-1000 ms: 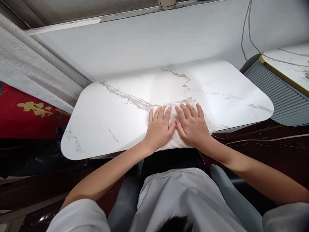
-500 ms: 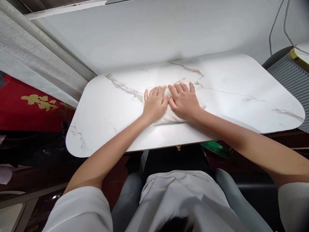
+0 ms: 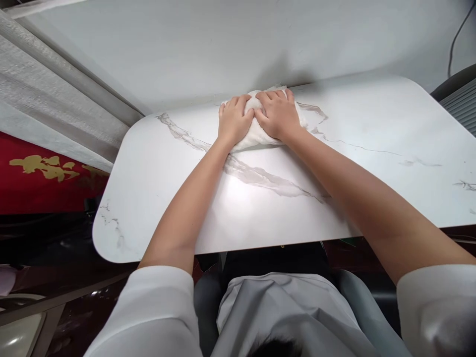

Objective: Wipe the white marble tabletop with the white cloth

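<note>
A thick, folded white cloth [image 3: 256, 134] lies bunched near the back edge of a white marble-patterned table [image 3: 156, 183]. On its left part rests my left hand [image 3: 234, 119], fingers curled over the cloth's far side and thumb pointing inward. My right hand [image 3: 278, 113] presses the right part the same way, its fingers bent over the far edge. The two thumbs nearly meet in the middle. Both arms are stretched forward across the tabletop. Much of the cloth is covered by the hands.
A pale wall [image 3: 186, 54] rises right behind the table. Grey-white curtain fabric [image 3: 63, 94] hangs at the left, above a red cloth with gold lettering [image 3: 44, 168]. A ribbed grey object [image 3: 461, 106] and a cable [image 3: 451, 52] are at the right.
Both hands have pushed the cloth forward, from the middle of the table to its back edge. The view has shifted slightly, and the arms are straighter.
</note>
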`<action>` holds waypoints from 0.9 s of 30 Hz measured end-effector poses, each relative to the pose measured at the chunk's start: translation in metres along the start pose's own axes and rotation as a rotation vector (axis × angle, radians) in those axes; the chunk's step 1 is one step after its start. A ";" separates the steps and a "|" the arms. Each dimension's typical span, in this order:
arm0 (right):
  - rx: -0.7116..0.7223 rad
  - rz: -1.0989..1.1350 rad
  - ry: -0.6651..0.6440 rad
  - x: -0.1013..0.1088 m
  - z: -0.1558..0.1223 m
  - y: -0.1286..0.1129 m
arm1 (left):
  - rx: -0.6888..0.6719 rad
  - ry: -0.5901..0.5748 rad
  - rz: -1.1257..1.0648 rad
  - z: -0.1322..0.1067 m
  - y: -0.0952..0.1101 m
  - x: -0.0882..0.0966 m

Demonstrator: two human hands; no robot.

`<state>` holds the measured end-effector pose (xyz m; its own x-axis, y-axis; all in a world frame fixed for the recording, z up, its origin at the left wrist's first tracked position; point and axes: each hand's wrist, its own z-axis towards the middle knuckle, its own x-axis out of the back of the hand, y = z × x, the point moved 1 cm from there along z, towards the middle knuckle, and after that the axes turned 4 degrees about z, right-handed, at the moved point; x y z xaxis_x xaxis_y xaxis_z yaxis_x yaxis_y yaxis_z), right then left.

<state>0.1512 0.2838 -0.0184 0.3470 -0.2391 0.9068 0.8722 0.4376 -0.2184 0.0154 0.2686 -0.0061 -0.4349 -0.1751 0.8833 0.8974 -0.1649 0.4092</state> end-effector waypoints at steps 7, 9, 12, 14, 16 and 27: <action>-0.113 -0.009 -0.054 0.005 0.027 -0.003 | -0.005 0.019 -0.015 0.036 -0.011 -0.008; -0.120 -0.011 -0.054 0.005 0.032 -0.002 | -0.011 0.023 -0.029 0.043 -0.013 -0.009; -0.118 -0.020 -0.034 0.003 0.038 0.001 | -0.010 0.026 -0.049 0.048 -0.015 -0.010; -0.106 -0.020 -0.007 0.003 0.039 0.002 | 0.002 0.021 -0.053 0.050 -0.016 -0.010; -0.098 -0.014 0.011 0.003 0.038 0.003 | 0.006 0.021 -0.054 0.051 -0.017 -0.011; -0.029 0.031 -0.064 0.009 0.011 0.000 | 0.003 0.071 0.015 0.018 -0.004 -0.005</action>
<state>0.1506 0.2917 -0.0064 0.3520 -0.1693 0.9206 0.8713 0.4186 -0.2562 0.0156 0.2879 -0.0078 -0.4254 -0.2460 0.8709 0.9041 -0.1589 0.3967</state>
